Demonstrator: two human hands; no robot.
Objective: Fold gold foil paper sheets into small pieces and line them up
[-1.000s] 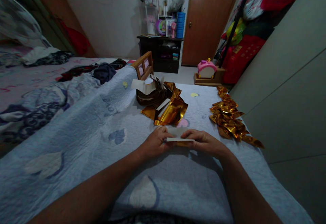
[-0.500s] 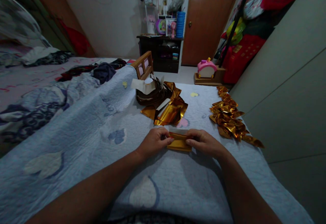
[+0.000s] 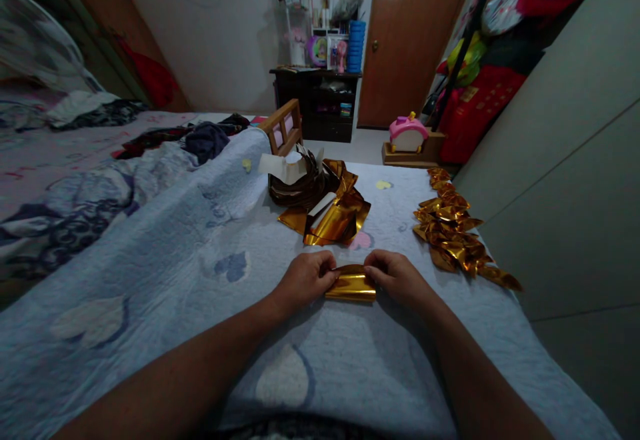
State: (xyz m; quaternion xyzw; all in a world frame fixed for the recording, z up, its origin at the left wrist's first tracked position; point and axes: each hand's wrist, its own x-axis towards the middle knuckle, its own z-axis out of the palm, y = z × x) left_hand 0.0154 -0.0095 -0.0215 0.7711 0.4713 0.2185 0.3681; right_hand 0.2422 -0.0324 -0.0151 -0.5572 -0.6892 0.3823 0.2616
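A sheet of gold foil paper (image 3: 352, 285), curled over into a flat roll, lies low over the quilt in front of me. My left hand (image 3: 309, 276) pinches its left end between thumb and fingers. At the opposite end, my right hand (image 3: 395, 276) grips the upper right corner the same way. Just beyond my hands sits a loose heap of gold foil sheets (image 3: 336, 221), some with pale undersides showing. Behind that heap stands a curled stack of brown-edged paper (image 3: 297, 187).
A row of folded gold foil pieces (image 3: 450, 227) runs along the bed's right edge. The pale blue quilt (image 3: 200, 333) covers the bed, rising in a ridge on the left. A wooden bed rail (image 3: 283, 127) stands at the far end, and a white cabinet (image 3: 570, 180) borders the right.
The foil's top edge has been rolled over towards me, so the pale strip no longer shows and a shiny gold face is up. Both hands keep their hold on the ends.
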